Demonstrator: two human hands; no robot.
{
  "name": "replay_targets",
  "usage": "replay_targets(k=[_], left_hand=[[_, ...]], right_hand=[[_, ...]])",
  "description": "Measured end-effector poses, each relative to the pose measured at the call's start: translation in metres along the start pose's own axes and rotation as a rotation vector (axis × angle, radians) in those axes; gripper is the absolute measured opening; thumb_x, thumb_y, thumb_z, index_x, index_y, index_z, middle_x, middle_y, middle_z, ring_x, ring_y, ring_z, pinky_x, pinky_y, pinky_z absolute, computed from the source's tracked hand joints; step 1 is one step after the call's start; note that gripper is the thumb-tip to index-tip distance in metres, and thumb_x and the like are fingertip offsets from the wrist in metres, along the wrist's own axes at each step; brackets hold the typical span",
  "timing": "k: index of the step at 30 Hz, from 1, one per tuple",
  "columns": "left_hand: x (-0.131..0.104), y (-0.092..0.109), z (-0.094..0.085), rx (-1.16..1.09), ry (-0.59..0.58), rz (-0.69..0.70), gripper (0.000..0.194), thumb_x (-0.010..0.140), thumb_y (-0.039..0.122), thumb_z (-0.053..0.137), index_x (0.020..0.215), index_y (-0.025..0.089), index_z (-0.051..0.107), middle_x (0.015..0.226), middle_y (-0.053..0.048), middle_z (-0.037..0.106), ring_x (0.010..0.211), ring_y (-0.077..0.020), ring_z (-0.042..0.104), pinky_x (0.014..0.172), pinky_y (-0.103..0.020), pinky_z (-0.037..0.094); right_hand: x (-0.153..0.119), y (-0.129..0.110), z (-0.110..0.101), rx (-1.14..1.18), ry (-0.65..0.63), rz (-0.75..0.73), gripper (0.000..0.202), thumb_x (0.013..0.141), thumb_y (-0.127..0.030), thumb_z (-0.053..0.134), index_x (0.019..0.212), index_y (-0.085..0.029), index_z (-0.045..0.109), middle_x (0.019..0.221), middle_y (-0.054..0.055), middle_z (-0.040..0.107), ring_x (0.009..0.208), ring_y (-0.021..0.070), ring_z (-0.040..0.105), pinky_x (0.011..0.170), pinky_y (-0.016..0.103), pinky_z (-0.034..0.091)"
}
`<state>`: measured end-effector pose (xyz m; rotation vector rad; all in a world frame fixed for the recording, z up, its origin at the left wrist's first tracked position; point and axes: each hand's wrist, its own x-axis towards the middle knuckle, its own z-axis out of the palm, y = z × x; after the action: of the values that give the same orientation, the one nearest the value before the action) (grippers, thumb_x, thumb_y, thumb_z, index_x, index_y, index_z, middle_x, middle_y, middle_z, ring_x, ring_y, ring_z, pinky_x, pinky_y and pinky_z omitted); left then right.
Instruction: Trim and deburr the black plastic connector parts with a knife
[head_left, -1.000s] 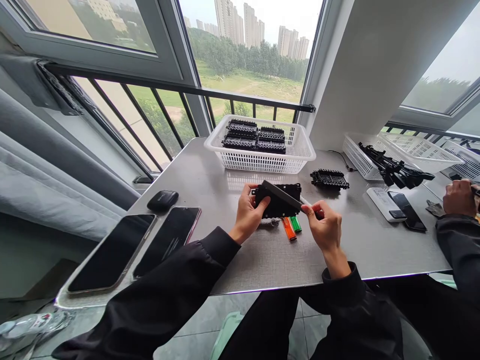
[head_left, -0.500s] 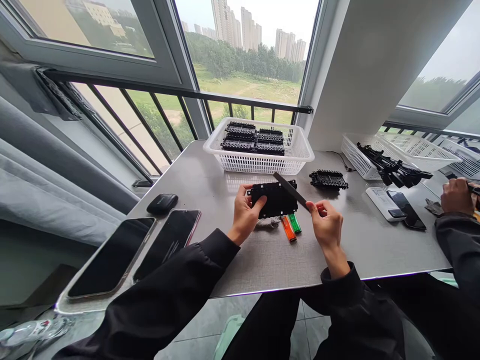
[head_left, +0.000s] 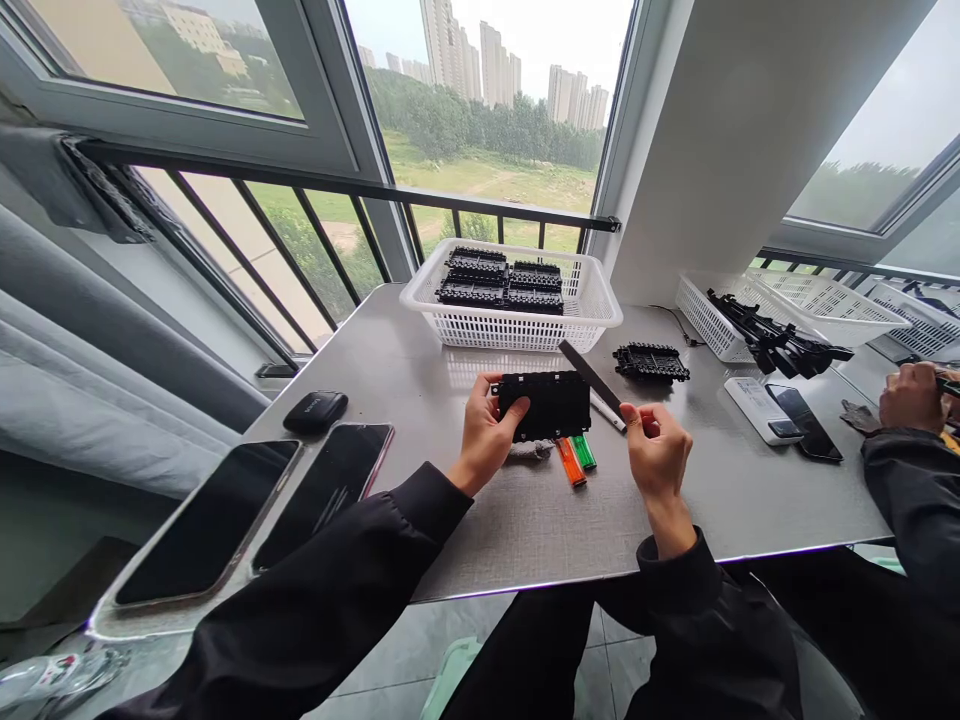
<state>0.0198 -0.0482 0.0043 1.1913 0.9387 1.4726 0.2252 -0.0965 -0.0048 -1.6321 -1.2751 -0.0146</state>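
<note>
- Left hand's (head_left: 484, 432) fingers pinch a black panel (head_left: 551, 408), seemingly mid-work.
- Right hand's (head_left: 660, 455) fingers pinch a dark strip (head_left: 594, 380).
- Far basket (head_left: 517, 333) holds black ridged parts (head_left: 470, 291).

daylight pours through the window (head_left: 487, 120), blown white in the sky above; soft glare whitens the table (head_left: 480, 530) below it; outer edges stretch.
</note>
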Motion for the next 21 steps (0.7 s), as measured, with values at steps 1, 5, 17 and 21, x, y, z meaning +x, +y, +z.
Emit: replay_targets(k=[1, 5, 17, 21], left_hand=[[0.000, 0.000, 0.000, 0.004, -0.006, -0.002, 0.038, 0.071, 0.028, 0.073, 0.096, 0.020, 0.045, 0.068, 0.004, 0.064, 0.056, -0.0121, 0.061, 0.054, -0.024, 0.052], [0.000, 0.001, 0.000, 0.004, -0.017, -0.014, 0.039, 0.071, 0.028, 0.073, 0.097, 0.020, 0.046, 0.067, 0.004, 0.064, 0.056, -0.0128, 0.062, 0.055, -0.025, 0.053], [0.000, -0.001, 0.000, 0.023, -0.035, -0.011, 0.037, 0.071, 0.028, 0.072, 0.095, 0.021, 0.046, 0.065, 0.005, 0.062, 0.054, -0.0120, 0.060, 0.052, -0.022, 0.049], [0.001, -0.001, -0.001, 0.014, -0.003, -0.031, 0.041, 0.070, 0.030, 0.073, 0.098, 0.020, 0.045, 0.069, 0.003, 0.065, 0.058, -0.0134, 0.062, 0.055, -0.024, 0.051]], right_hand=[[-0.001, -0.001, 0.001, 0.002, -0.028, -0.037, 0.045, 0.087, -0.060, 0.055, 0.067, -0.019, 0.060, 0.061, 0.001, 0.062, 0.053, 0.0139, 0.052, 0.057, 0.026, 0.037], [-0.004, -0.004, 0.003, -0.016, -0.095, -0.100, 0.044, 0.087, -0.058, 0.056, 0.066, -0.019, 0.060, 0.061, 0.000, 0.062, 0.054, 0.0135, 0.052, 0.057, 0.025, 0.036], [-0.010, -0.011, 0.003, -0.089, -0.132, -0.143, 0.044, 0.088, -0.058, 0.054, 0.066, -0.020, 0.060, 0.061, 0.000, 0.063, 0.054, 0.0128, 0.052, 0.056, 0.024, 0.032], [-0.006, -0.008, 0.001, -0.107, -0.029, -0.038, 0.046, 0.089, -0.059, 0.051, 0.066, -0.020, 0.061, 0.059, 0.001, 0.062, 0.052, 0.0136, 0.051, 0.056, 0.025, 0.033]])
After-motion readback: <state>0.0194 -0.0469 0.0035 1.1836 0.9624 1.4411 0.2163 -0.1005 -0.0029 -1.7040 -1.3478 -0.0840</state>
